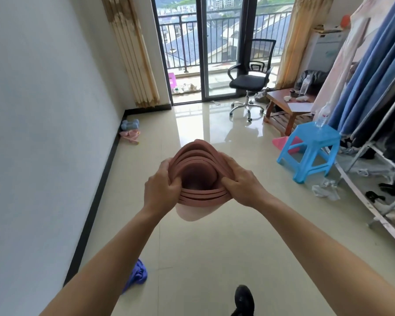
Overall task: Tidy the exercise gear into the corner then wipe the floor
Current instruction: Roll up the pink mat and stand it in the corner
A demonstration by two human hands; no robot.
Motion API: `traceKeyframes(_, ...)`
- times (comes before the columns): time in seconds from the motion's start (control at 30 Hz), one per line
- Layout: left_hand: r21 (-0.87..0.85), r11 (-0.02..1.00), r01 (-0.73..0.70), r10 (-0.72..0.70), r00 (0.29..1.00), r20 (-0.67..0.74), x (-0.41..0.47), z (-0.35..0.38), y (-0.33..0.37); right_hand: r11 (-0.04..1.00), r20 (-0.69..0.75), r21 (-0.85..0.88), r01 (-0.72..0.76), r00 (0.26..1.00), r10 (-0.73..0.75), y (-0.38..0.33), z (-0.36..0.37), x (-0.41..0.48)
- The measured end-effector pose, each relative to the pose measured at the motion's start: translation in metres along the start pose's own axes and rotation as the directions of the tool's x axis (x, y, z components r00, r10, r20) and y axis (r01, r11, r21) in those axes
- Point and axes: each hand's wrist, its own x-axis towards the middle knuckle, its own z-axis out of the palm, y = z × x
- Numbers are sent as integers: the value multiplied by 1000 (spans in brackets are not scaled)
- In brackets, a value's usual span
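Note:
A loosely rolled reddish-pink exercise mat (197, 169) hangs upright in front of me, its open spiral end facing the camera. My left hand (161, 185) grips the roll's left side, thumb hooked inside the coils. My right hand (241, 181) grips the right side the same way. By the left wall near the far corner lie blue-grey dumbbells (130, 124) and a pink skipping rope (130, 134). A purple cloth (136, 275) lies on the tiled floor by the wall close to me.
A black office chair (249, 82) stands before the balcony door. On the right are a low wooden table (283, 106), a blue plastic stool (310, 149) with a water bottle on it, a pink dustpan (281, 142) and a clothes rack (374, 137). My black shoe (244, 299) is below.

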Motion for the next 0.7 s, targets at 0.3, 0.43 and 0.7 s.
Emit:
traceKeyframes(0.3, 27, 999, 40, -39, 999, -22, 226, 68, 3, 997, 52, 2, 74, 996, -74, 29, -85, 236)
traceKeyframes(0.43, 38, 998, 58, -56, 996, -72, 310, 86, -23, 996, 86, -6, 94, 992, -93, 35, -90, 336)
traceKeyframes(0.7, 20, 994, 110, -106, 983, -150, 535, 119, -134, 986, 166, -16, 165, 973, -160, 46, -47, 607)
